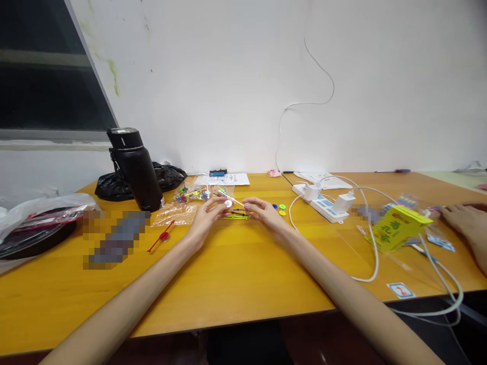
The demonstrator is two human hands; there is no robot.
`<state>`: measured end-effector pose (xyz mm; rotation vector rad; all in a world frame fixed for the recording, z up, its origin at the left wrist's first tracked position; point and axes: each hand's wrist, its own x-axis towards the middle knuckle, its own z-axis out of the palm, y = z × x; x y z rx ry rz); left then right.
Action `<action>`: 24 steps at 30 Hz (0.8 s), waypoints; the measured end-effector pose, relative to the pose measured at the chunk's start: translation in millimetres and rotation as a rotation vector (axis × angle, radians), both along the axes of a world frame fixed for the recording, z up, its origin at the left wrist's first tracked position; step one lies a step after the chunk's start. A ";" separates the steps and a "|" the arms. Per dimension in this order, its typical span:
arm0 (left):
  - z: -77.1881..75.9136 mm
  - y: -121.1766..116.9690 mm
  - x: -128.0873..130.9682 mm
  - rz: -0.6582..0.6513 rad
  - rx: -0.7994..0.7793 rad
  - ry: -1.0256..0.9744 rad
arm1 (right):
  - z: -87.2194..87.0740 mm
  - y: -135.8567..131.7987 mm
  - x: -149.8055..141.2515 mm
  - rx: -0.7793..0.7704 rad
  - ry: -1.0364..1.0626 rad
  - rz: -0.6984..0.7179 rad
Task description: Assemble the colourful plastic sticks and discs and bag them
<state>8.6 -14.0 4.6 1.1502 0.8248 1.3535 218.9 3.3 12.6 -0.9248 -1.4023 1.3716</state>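
Note:
Between the fingertips of my left hand (208, 215) is a small white disc (228, 203). My right hand (267, 212) pinches the end of a thin white plastic stick (233, 198), which slants up and left over the disc; I cannot tell whether the two are joined. Below them on the table lie a blue stick piece (239, 211) and a yellow-green one (235, 217). Just beyond my right hand sit yellow discs (282, 207) and a blue one (274, 206). A red stick with a round middle (164, 236) rests left of my left forearm.
A clear bag of coloured pieces (192, 193) lies behind my left hand. Leftward stand a black bottle (136, 172) and a pan-like black item (41, 235). A power strip (323, 207), white cables, a yellow box (397, 228) and another person's hand (466, 223) are rightward.

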 end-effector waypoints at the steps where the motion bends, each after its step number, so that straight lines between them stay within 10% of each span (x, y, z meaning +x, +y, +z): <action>1: 0.0 0.0 0.1 -0.006 -0.003 -0.004 | 0.7 -0.6 -0.5 0.006 -0.002 0.014; 24: 3.3 -2.5 3.6 0.003 0.075 0.102 | -5.4 2.4 -5.0 0.356 -0.261 -0.109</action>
